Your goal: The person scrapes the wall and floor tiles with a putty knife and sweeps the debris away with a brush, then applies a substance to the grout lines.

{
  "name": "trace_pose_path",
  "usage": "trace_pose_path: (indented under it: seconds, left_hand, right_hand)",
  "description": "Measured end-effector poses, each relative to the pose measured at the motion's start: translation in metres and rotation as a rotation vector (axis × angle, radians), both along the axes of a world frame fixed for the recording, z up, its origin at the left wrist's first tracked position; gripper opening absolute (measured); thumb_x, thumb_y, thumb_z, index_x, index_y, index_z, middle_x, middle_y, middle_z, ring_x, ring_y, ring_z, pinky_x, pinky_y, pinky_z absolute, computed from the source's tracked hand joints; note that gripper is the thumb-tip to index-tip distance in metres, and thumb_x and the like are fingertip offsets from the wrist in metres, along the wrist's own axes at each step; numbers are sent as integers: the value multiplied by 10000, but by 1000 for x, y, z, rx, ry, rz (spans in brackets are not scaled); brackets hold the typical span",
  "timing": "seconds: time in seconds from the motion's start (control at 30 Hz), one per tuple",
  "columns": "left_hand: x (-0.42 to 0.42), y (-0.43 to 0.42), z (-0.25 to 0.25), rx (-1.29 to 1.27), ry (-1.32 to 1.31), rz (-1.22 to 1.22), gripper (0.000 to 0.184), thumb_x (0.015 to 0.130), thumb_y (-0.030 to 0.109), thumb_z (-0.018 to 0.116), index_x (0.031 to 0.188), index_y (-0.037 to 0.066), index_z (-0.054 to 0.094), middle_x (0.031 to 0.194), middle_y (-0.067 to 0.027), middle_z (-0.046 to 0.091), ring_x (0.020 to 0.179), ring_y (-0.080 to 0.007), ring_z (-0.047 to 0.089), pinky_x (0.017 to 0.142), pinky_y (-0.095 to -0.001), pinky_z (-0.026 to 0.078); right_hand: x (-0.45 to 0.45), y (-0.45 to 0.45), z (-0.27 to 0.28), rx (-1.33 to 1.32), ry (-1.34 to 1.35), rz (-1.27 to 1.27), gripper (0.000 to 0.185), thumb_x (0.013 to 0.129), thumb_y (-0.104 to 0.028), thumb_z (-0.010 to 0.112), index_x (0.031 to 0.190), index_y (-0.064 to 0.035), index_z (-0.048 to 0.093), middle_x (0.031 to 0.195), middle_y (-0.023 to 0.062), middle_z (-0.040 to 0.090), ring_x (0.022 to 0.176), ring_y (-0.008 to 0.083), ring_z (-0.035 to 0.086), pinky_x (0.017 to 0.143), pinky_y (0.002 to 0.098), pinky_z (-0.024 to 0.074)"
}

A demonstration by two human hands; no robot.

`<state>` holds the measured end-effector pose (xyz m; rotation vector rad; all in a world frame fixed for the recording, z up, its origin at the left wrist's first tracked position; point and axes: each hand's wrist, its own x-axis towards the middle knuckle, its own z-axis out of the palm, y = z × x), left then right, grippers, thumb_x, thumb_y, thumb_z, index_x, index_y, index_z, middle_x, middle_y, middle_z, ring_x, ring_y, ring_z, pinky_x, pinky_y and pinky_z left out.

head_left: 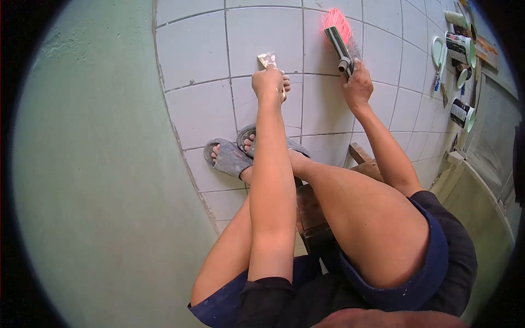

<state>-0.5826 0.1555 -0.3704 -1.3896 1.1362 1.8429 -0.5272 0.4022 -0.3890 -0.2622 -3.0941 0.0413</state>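
Observation:
My left hand (268, 83) is closed around the handle of a putty knife (267, 59), its blade coated with whitish material and pointing away from me over the tiles. Farther right, my right hand (359, 86) grips a broom head (338, 46) with pink bristles and a grey-black body. A short round socket sticks out of the body close to my fingers. The bristles lie against or just above the white tiled floor (265, 33); I cannot tell which. My fingers partly hide both handholds.
A green wall (98, 164) runs along the left. My sandalled feet (229, 158) rest on the tiles, beside a wooden stool (311, 210) beneath me. Several tubs, including a dark-labelled one (459, 49), stand or lie at right, near a brush with a blue handle (437, 82).

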Motion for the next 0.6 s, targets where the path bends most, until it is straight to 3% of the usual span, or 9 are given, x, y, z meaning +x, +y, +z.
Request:
trace_pose_path:
  seconds: [0.6]
  left_hand:
    - [-45, -18, -5, -24, -12, -39, 304, 987, 179, 458, 749, -7, 485, 615, -70, 504, 455, -139, 445, 415, -283, 354]
  right_hand:
    - [-7, -3, 5, -40, 11, 9, 526, 803, -232, 728, 1251, -17, 555, 985, 117, 637, 914, 297, 621, 757, 413, 516]
